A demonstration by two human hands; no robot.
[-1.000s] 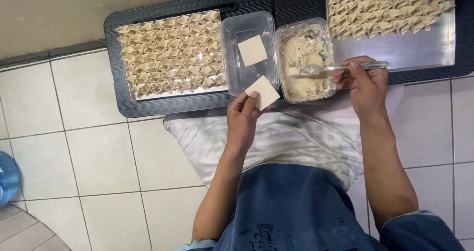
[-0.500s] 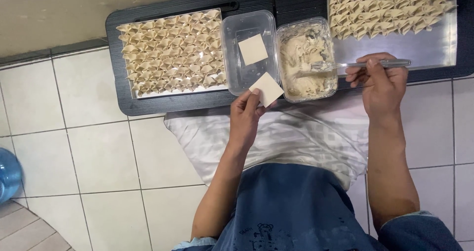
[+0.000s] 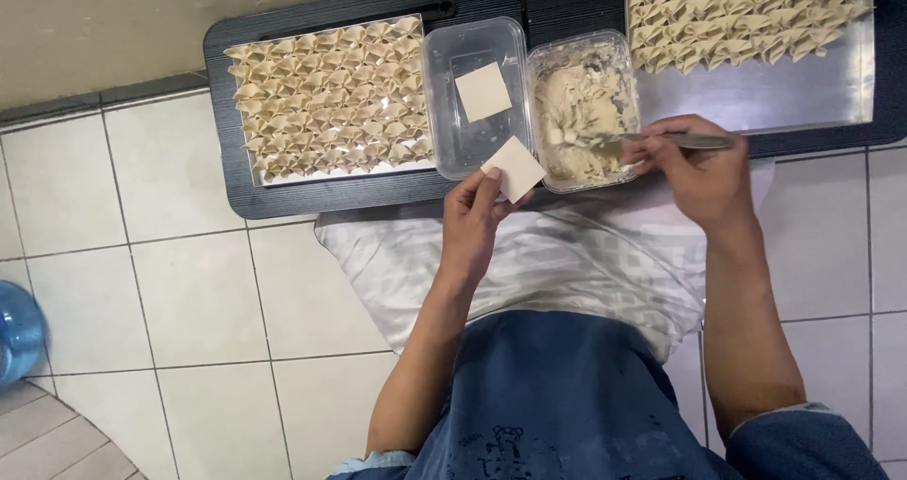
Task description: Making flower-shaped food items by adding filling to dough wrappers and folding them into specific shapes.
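So the left hand (image 3: 472, 220) is pinched shut on a square dumpling wrapper (image 3: 514, 167), thumb and fingertips clamped on its lower left corner, holding it flat and a bit tilted right at the near edge of the containers. The right hand (image 3: 694, 168) is closed around a metal spoon (image 3: 661, 141), handle sticking out toward 3 o'clock and the tip dug into the pale filling in the clear plastic filling tub (image 3: 583, 110). That tub sits at about 1 o'clock from the wrapper. Touching it on the 9 o'clock side is another clear plastic container (image 3: 475, 94) with a stack of square wrappers (image 3: 483, 91) lying in the middle of it, roughly 12 o'clock from the left hand. Further out at 9 o'clock there's a steel tray (image 3: 333, 96) packed edge to edge with folded dumplings, resting on a black slatted board (image 3: 283, 197). Over at 1 to 2 o'clock from the right hand a second steel tray (image 3: 756, 88) has folded dumplings only along its far half, bare metal on the near half. A white cloth (image 3: 529, 263) is spread over the lap below both hands, with blue clothing (image 3: 567, 395) under it, and the floor (image 3: 142, 282) at 8 o'clock is pale tile.
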